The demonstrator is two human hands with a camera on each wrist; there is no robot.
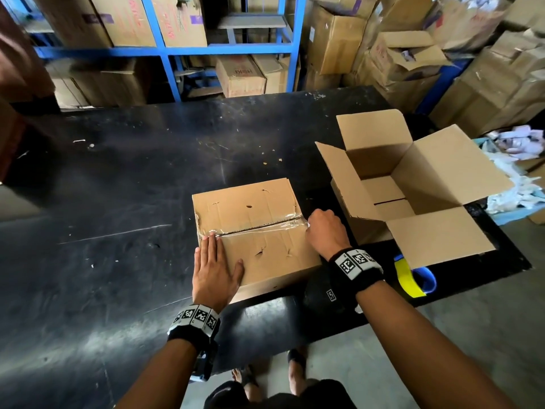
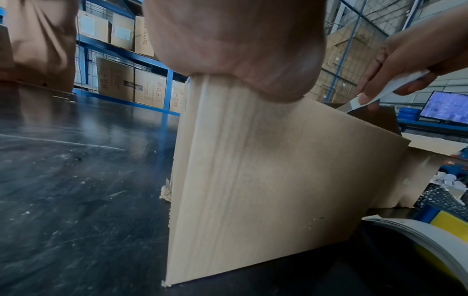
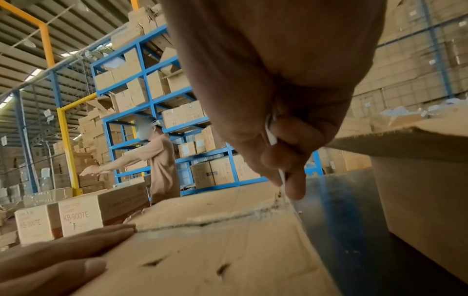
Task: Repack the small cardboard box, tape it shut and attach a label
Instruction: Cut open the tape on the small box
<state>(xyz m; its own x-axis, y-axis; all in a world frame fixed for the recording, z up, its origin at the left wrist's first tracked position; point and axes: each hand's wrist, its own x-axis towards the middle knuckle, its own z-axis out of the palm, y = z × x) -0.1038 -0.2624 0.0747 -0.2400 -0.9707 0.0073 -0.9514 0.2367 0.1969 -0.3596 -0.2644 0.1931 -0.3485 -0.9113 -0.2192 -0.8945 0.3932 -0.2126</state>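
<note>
The worn box (image 1: 250, 231) is still taped; left hand (image 1: 213, 273) lies flat on it, right hand (image 1: 324, 231) fingers pinch the tape end (image 2: 380, 91) (repacking, resealing, labelling all remain).

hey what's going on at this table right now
A person is working on a closed, dented cardboard box on a black table. The left hand lies flat on its top, holding it down. The right hand pinches a strip of clear tape at the right end of the center seam. An empty open box stands beside it.
</note>
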